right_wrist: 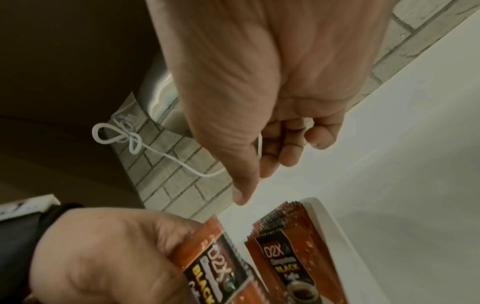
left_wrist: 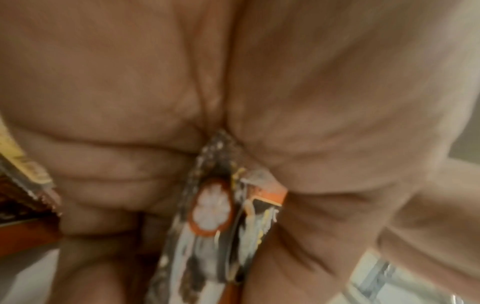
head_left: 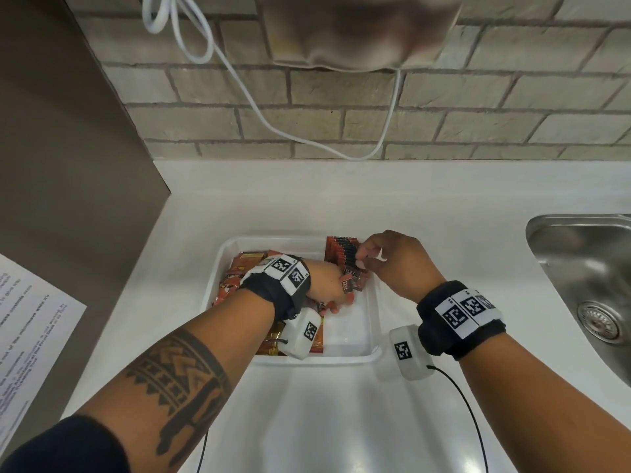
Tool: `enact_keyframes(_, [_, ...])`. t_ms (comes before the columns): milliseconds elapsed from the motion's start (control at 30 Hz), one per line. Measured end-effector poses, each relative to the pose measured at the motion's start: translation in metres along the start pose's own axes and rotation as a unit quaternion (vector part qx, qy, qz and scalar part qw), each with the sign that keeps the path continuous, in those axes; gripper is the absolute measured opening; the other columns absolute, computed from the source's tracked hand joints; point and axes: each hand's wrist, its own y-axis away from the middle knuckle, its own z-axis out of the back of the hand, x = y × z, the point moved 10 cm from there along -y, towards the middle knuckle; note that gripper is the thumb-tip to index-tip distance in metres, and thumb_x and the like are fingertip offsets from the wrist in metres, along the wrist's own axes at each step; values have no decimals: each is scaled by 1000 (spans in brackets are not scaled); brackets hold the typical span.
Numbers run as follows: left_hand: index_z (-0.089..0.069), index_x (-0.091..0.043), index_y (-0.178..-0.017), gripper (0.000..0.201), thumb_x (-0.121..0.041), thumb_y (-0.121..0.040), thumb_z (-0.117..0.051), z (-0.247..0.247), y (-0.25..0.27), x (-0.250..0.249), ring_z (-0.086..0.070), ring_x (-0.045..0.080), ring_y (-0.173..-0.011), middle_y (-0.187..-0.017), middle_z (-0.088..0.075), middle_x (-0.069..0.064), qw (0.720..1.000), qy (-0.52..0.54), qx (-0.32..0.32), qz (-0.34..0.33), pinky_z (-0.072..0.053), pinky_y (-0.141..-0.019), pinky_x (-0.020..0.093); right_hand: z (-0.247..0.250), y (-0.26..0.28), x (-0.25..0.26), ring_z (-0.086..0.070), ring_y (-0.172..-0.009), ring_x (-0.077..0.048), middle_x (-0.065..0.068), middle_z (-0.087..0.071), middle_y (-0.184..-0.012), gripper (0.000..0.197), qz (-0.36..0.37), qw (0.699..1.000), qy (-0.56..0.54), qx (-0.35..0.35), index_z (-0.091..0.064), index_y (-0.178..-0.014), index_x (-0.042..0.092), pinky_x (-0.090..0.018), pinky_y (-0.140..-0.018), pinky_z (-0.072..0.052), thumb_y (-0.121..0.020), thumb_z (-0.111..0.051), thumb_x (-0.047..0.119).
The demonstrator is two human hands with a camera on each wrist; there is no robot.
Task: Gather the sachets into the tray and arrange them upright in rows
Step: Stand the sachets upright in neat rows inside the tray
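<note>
- Left hand (head_left: 327, 285) was gripping a couple of sachets (right_wrist: 213, 267), long axis tilted over, over the white tray (head_left: 370, 322).
- Right hand (head_left: 392, 261) had loosely curled fingers, holding nothing, beside the upright row (head_left: 343, 252) leaning in the tray's far right corner.
- Loose pile (head_left: 235, 278) lay flat on the left.

A white tray (head_left: 374, 322) sits on the tabletop (head_left: 341, 421). Along its far right corner stands an upright row of orange-and-black sachets (head_left: 341, 250) — loose sachets (head_left: 235, 278) lie heaped at the left, one sachet (right_wrist: 221, 265) held aloft.
</note>
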Motion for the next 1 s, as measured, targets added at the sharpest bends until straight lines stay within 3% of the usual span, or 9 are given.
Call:
enact_keyframes(67, [-71,-5,-118,25,-4,-95,-63,4,8,-3,-63,15,-72,-91,-70,7,996,79,8,-43,-55,-57,21,4,6,3,-56,-74,-1,13,-67,-85,3,2,1000,-29,7,-72,-86,29,-10,-66,-39,-88,-74,29])
enact_keyframes(167, [-72,-12,-112,24,-3,-91,-68,13,21,-14,-68,21,-94,-116,-71,15,977,163,10,-140,-57,-92,34,7,12,7,-61,-81,-1,15,-72,-84,5,5,995,-100,23,-73,-88,28,-8,-71,-43,-88,-75,32])
enact_keyframes(267, [-68,-9,-121,30,-1,-92,-68,23,31,-22,-70,21,-105,-125,-70,11,965,187,-12,-182,-53,-101,32,9,10,11,-66,-84,-10,8,-75,-86,4,-1,986,-162,28,-75,-89,21,-13,-76,-46,-90,-74,24])
enact_keyframes(333, [-70,-14,-119,32,-9,-88,-76,30,34,-24,-70,20,-107,-121,-73,6,969,148,-52,-191,-54,-101,32,11,7,12,-67,-79,-11,3,-76,-86,4,-12,982,-184,35,-75,-88,18,-15,-74,-48,-90,-73,20])
enact_keyframes(433, [-74,-20,-110,37,-29,-77,-87,42,34,-19,-72,23,-97,-104,-76,2,971,87,-133,-177,-58,-93,47,15,4,16,-63,-74,-1,6,-75,-85,5,-9,983,-178,45,-74,-89,20,-13,-73,-48,-92,-71,21])
enact_keyframes(533, [-74,-24,-102,32,-29,-75,-89,49,37,-16,-72,27,-95,-100,-77,4,963,117,-165,-178,-59,-85,53,17,6,22,-61,-73,6,8,-74,-87,5,4,985,-166,50,-75,-93,17,-5,-69,-44,-90,-73,22])
enact_keyframes(767, [-76,-28,-101,36,-35,-69,-92,54,47,-18,-72,22,-87,-94,-77,-1,954,137,-195,-184,-60,-78,55,18,1,18,-65,-75,-9,-1,-75,-84,2,-20,985,-168,38,-76,-88,16,-20,-72,-49,-87,-76,18])
enact_keyframes(867, [-76,-32,-97,35,-34,-66,-94,57,49,-17,-74,25,-90,-92,-78,-4,949,144,-212,-186,-61,-79,54,23,1,21,-65,-75,-10,-4,-76,-85,4,-20,985,-168,35,-76,-87,14,-16,-67,-49,-88,-76,18])
enact_keyframes(1000, [-76,-26,-103,40,-28,-67,-94,60,50,-17,-76,16,-85,-90,-78,-7,943,144,-229,-194,-62,-83,44,29,0,22,-65,-71,-5,0,-76,-85,6,-20,988,-149,29,-76,-89,13,-14,-66,-49,-90,-74,19])
